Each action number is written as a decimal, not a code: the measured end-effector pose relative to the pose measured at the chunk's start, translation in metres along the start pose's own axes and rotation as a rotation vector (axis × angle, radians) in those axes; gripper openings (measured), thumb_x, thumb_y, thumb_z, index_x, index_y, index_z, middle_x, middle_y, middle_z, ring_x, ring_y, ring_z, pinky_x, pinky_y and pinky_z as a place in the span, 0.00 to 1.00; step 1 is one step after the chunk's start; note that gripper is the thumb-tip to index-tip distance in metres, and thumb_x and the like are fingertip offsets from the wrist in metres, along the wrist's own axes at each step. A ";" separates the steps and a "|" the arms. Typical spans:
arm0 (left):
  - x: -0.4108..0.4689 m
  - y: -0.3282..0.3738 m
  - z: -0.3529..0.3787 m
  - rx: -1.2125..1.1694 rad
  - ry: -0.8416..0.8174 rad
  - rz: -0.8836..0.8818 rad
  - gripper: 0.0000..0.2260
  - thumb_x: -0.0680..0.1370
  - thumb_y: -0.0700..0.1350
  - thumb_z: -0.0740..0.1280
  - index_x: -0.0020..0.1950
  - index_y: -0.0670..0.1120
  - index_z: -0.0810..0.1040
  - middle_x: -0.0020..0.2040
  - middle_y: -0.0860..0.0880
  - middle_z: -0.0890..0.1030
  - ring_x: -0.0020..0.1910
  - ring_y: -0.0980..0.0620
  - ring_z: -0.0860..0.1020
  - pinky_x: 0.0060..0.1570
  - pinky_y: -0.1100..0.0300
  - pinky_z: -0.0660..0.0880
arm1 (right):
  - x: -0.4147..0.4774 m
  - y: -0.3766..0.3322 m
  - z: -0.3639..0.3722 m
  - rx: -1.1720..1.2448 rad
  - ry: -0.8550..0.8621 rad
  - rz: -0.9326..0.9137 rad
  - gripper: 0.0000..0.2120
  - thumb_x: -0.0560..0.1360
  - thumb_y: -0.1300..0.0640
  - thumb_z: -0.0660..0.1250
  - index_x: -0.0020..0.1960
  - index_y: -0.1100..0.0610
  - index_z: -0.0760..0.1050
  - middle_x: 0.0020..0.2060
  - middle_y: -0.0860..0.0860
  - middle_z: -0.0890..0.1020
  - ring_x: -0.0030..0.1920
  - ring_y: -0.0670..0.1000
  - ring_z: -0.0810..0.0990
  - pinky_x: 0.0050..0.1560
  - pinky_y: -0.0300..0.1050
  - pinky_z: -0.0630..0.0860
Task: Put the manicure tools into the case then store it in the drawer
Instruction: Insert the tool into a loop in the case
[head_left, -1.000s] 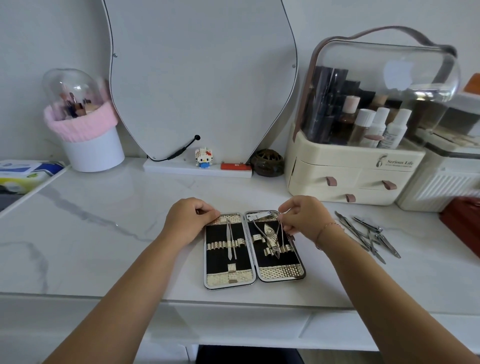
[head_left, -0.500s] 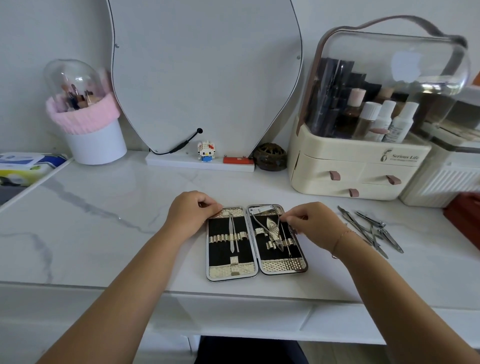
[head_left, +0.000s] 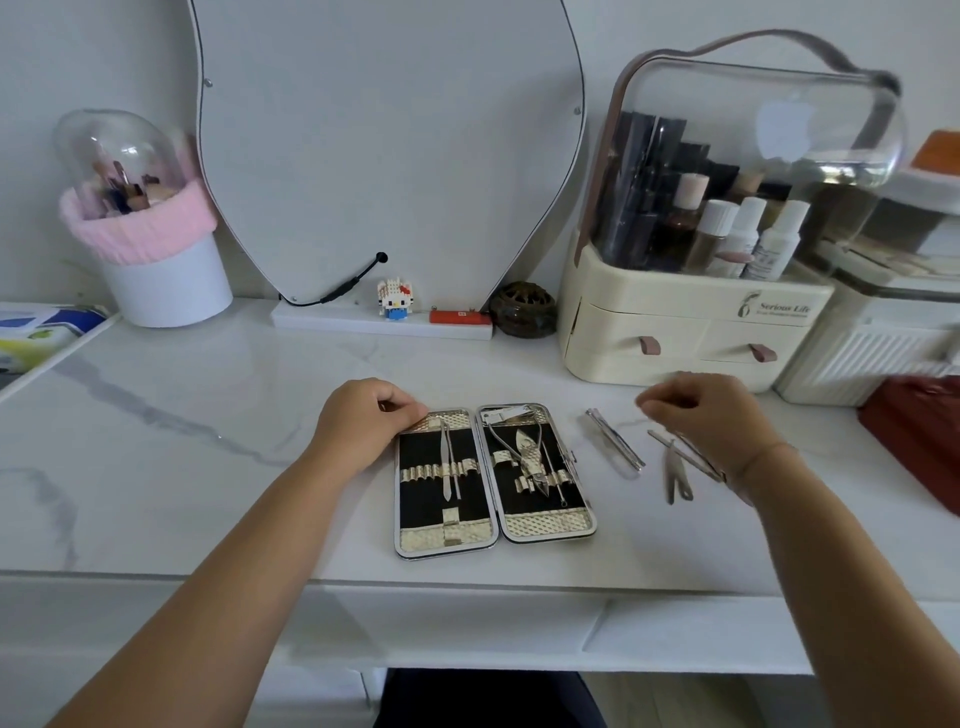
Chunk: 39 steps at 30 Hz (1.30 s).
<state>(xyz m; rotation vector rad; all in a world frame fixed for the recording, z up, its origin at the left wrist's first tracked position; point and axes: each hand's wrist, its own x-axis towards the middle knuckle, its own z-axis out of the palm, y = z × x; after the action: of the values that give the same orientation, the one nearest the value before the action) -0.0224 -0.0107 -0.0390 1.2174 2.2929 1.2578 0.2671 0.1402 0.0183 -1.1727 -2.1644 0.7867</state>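
Left of the case we see a broad stretch of marble table (head_left: 156, 441) running to its near edge. Our left hand (head_left: 363, 423) sits at the far left corner of the open case (head_left: 431, 499), its curled fingers gripping that corner. The case lies flat close to the near edge. Just right of it lie loose manicure tools (head_left: 615, 441), and our right hand (head_left: 711, 421) hovers over the rightmost ones, partly hiding them. Its fingers are curled but blurred, so we cannot tell whether they hold anything. The drawer organizer (head_left: 691, 338) stands just beyond, and a red object (head_left: 914, 441) is cut off at the right.
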 end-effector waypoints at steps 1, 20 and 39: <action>0.000 0.000 0.000 0.001 -0.001 -0.003 0.03 0.72 0.48 0.73 0.42 0.49 0.83 0.40 0.56 0.82 0.41 0.59 0.76 0.38 0.66 0.67 | 0.001 0.005 -0.007 -0.061 -0.006 0.031 0.05 0.71 0.61 0.70 0.39 0.53 0.81 0.35 0.46 0.81 0.36 0.43 0.77 0.40 0.37 0.71; 0.002 -0.002 0.002 0.004 0.012 0.016 0.03 0.72 0.47 0.73 0.41 0.49 0.83 0.39 0.57 0.82 0.41 0.60 0.76 0.38 0.65 0.67 | -0.013 0.022 -0.004 -0.357 -0.101 0.277 0.11 0.70 0.55 0.71 0.35 0.62 0.83 0.28 0.55 0.78 0.27 0.48 0.70 0.29 0.39 0.66; 0.000 0.001 -0.002 -0.045 -0.014 -0.011 0.03 0.71 0.47 0.73 0.42 0.49 0.84 0.39 0.57 0.82 0.41 0.61 0.77 0.38 0.69 0.67 | 0.005 -0.032 0.042 0.400 -0.264 0.077 0.12 0.72 0.66 0.68 0.54 0.58 0.74 0.27 0.52 0.81 0.27 0.47 0.78 0.29 0.36 0.74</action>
<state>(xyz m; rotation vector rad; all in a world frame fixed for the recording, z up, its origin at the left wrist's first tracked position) -0.0227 -0.0110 -0.0368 1.1936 2.2459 1.2858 0.2186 0.1203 0.0134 -0.9913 -2.0367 1.4011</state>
